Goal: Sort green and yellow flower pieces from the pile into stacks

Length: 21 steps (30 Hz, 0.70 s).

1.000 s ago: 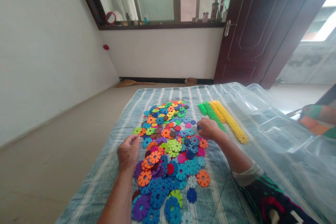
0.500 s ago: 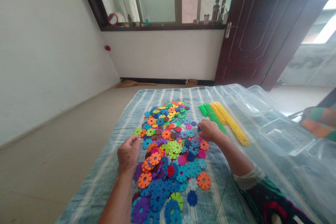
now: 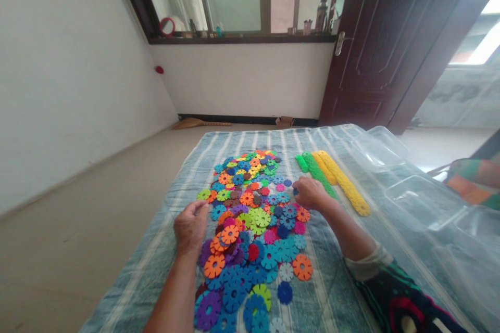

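Note:
A wide heap of colourful snowflake discs lies on a blue striped cloth. My left hand rests at the heap's left edge with its fingers curled down next to a green disc. My right hand sits at the heap's right edge, fingers pinched on a small dark blue disc. Just right of that hand lie rows of stacked discs: a green row, a short orange row and a long yellow row.
Clear plastic trays sit on the cloth's right side. A dark wooden door stands behind, and a window sill carries bottles and cups. Bare floor runs along the left. Striped fabric shows at the far right.
Nothing has visibly changed; both hands stay where they were, with only a slight shift of the camera.

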Available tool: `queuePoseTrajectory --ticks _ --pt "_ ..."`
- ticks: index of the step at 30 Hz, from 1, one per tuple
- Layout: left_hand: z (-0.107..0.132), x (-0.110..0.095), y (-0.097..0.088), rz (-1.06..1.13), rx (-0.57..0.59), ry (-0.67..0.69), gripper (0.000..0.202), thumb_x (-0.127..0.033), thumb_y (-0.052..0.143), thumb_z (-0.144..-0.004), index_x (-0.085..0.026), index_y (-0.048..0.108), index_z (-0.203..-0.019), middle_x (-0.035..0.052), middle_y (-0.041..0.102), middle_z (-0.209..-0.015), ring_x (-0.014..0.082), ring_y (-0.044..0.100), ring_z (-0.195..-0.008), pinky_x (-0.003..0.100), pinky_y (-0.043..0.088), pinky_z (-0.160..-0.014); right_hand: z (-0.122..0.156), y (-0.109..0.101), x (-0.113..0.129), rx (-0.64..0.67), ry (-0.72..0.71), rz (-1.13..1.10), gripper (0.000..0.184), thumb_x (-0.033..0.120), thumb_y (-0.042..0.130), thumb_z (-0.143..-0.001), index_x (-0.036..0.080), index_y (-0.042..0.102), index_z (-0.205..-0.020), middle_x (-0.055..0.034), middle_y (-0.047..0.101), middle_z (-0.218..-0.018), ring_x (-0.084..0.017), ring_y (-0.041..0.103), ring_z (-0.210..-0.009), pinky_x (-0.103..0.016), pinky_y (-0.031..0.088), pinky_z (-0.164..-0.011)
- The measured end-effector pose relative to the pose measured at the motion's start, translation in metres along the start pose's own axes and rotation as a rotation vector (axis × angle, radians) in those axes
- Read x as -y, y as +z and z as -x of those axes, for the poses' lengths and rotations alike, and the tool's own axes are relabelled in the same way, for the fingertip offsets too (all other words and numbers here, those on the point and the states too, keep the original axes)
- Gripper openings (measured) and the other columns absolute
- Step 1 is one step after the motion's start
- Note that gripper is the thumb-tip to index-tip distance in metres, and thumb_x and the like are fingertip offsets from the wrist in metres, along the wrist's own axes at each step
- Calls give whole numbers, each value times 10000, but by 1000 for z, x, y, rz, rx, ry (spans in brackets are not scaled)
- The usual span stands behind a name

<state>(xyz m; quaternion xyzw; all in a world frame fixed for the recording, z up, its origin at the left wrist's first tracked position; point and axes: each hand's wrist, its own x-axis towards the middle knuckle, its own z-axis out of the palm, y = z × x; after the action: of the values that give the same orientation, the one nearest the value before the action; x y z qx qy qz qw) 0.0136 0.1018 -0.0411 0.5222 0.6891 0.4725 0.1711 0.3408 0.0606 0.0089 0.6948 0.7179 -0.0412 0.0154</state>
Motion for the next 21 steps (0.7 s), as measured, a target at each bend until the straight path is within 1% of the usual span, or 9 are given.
queuePoseTrajectory --ticks 5,8,14,21 --pt "1 -1 1 -6 -1 1 332 -433 575 -642 -190 717 -816 50 742 -814 248 676 -821 332 515 -784 0 0 -1 16 2 20 341 159 482 -802 187 716 -1049 -129 672 -1118 -236 637 -1029 -291 478 -809" --pt "0 2 2 7 4 10 331 -437 577 -647 -191 716 -820 48 742 -814 246 678 -822 329 516 -780 0 0 0 0 -4 20 341 162 484 -802 178 718 -1049 -137 674 -1111 -241 640 -1021 -296 481 -804" --pt "-1 5 4 30 -9 16 334 -440 580 -634 -192 716 -810 53 744 -829 246 680 -828 327 517 -783 2 0 0 -23 -10 23 307 169 489 -804 178 726 -999 -128 691 -1058 -229 654 -984 -282 479 -783" --pt "0 4 4 29 -5 13 359 -457 577 -634 -182 718 -817 63 743 -830 254 679 -831 340 513 -796 2 -1 0 -17 -13 31 331 151 479 -792 172 719 -1019 -133 684 -1079 -230 651 -1003 -280 480 -790"
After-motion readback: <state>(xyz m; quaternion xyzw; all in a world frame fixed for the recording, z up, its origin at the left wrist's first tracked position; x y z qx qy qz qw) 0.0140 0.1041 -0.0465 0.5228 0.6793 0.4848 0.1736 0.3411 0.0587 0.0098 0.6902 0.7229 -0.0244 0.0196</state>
